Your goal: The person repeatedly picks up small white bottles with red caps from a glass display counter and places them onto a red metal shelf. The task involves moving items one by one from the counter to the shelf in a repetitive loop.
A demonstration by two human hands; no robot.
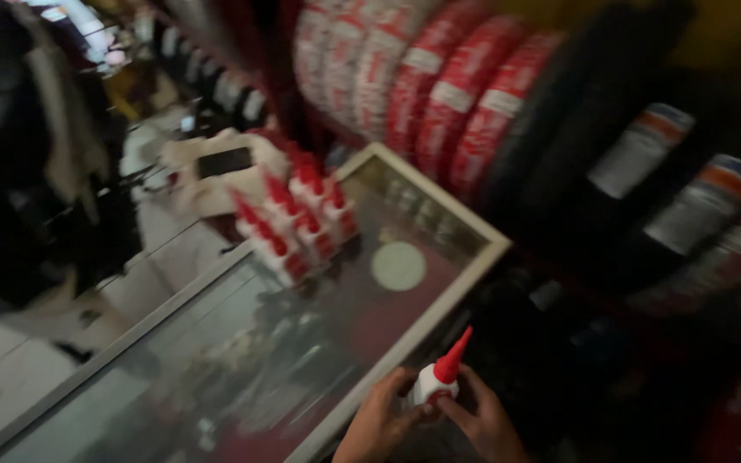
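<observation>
Both hands met at the near edge of the glass-topped bench [439, 296], just off its pale frame. The left hand [381, 422] and the right hand [484, 422] were closed together around a small white bottle [432, 383] with a red cone-shaped cap, which pointed up and slightly to the right. The left fingers wrapped the bottle's body from one side, and the right thumb and fingers pressed it from the other, so the bottle sat between them, just beyond the bench's near edge.

Farther along the bench, on its far left part, stood a cluster of like bottles [298, 225] with red caps, packed close together. Just behind that cluster lay a dark phone [225, 161] on a pale cloth. A round pale disc [398, 265] showed on the glass between the cluster and the bench's far corner.

Beyond the far side of the bench, red-wrapped tyres [448, 86] leaned in a row, with black tyres [645, 171] to their right. The view was blurred.
</observation>
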